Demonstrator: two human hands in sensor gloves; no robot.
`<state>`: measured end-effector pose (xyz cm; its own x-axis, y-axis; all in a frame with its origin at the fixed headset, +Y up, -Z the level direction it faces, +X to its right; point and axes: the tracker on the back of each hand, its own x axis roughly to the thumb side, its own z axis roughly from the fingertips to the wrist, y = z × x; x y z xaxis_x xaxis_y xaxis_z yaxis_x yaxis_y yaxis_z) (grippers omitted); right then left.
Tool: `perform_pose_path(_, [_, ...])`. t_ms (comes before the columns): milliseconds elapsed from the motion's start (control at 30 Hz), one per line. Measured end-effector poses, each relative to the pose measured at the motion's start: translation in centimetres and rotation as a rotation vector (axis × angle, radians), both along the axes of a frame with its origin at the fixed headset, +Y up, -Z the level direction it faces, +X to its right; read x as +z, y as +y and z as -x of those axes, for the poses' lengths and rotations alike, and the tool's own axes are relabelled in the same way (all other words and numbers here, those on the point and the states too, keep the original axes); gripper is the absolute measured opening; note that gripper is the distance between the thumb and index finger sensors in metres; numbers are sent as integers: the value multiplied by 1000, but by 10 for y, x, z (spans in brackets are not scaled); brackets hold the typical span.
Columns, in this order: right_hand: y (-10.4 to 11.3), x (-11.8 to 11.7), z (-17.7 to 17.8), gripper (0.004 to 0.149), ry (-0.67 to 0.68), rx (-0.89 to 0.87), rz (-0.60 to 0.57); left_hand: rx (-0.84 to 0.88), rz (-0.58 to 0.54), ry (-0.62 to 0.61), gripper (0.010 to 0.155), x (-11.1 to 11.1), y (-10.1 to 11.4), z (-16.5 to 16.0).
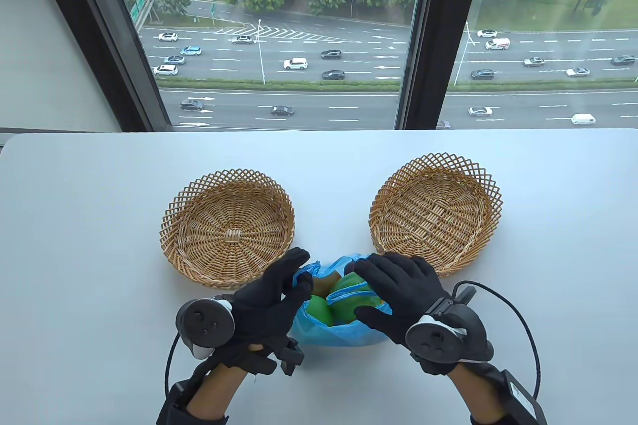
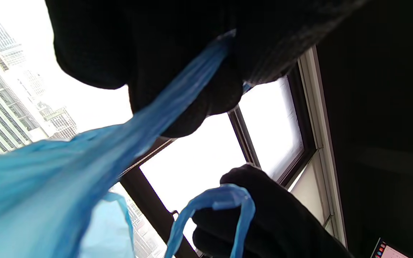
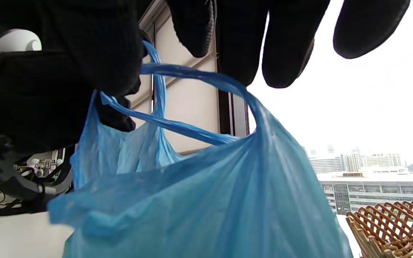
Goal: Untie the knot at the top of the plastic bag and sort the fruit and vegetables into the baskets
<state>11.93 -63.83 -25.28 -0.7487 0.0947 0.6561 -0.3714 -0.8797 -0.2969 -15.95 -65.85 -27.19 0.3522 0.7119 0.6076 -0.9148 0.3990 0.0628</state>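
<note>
Nearest you, your left hand (image 1: 271, 295) and right hand (image 1: 398, 290) sit on either side of the blue plastic bag (image 1: 344, 333), which is on the white table (image 1: 75, 245) between and just in front of the two baskets. Your left hand is pinching one stretched handle strip, clear in the left wrist view. Your right thumb is hooked through the other handle loop (image 3: 199, 77), with the other fingers (image 3: 285, 43) hanging fairly straight. The bag's mouth faces up and the handles pull apart left-right. Inside you can see green produce (image 1: 349, 295) and something brownish, but your hands cover a lot, so I can't tell what or how many. Further back are the left basket (image 1: 227, 225) and right basket (image 1: 436, 211), both wicker, then the window.
</note>
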Motion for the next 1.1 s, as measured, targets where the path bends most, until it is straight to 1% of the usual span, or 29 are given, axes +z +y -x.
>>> perform_pose_path(33, [-2, 1, 3, 75, 0, 3, -18, 1, -2, -6, 61, 0, 0, -1])
perform_pose_path(100, [-2, 2, 5, 66, 1, -58, -75, 8, -8, -13, 61, 0, 1, 0])
perform_pose_path(167, [1, 6, 3, 59, -28, -75, -136, 14, -17, -5, 59, 1, 2, 2])
perform_pose_path(200, [3, 9, 0, 58, -56, -92, -172, 12, -24, 12, 58, 1, 2, 4])
perform_pose_path(267, [8, 10, -5, 58, -72, -130, -208, 12, -44, 32, 55, 1, 3, 5])
perform_pose_path(333, [11, 9, -11, 59, -61, -184, -184, 17, -46, 26, 54, 2, 4, 6])
perform_pose_path(433, [13, 7, -21, 58, -115, -217, -222, -25, -64, 51, 56, 3, 6, 8])
perform_pose_path(500, [15, 4, -29, 58, -131, -234, -205, -47, -80, 96, 53, 4, 7, 12])
perform_pose_path(567, [16, 2, -37, 56, -122, -296, -164, -69, -94, 134, 52, 5, 9, 16])
perform_pose_path(633, [17, -1, -46, 56, -136, -330, -166, -74, -103, 160, 52, 5, 12, 22])
perform_pose_path(733, [18, -2, -54, 61, -155, -313, -170, -69, -93, 148, 53, 5, 15, 26])
perform_pose_path(800, [18, -4, -59, 63, -173, -284, -154, -101, -104, 162, 50, 6, 16, 28])
perform_pose_path(833, [18, -5, -60, 63, -177, -255, -140, -149, -108, 179, 45, 6, 17, 28])
perform_pose_path(867, [18, -5, -62, 61, -183, -218, -125, -220, -102, 213, 40, 7, 18, 28])
perform_pose_path(900, [19, -6, -63, 58, -187, -196, -117, -277, -104, 260, 38, 8, 19, 28])
perform_pose_path(933, [20, -7, -63, 47, -185, -171, -96, -308, -109, 298, 38, 9, 19, 28])
perform_pose_path(967, [21, -8, -64, 34, -189, -115, -40, -351, -126, 370, 39, 10, 19, 28])
perform_pose_path(1000, [19, -9, -66, 32, -210, -50, -1, -390, -151, 414, 39, 11, 19, 27])
perform_pose_path(1033, [18, -10, -67, 32, -237, -11, 5, -419, -144, 450, 40, 11, 19, 27])
perform_pose_path(1100, [17, -13, -71, 32, -273, 26, 40, -445, -123, 475, 41, 10, 18, 28])
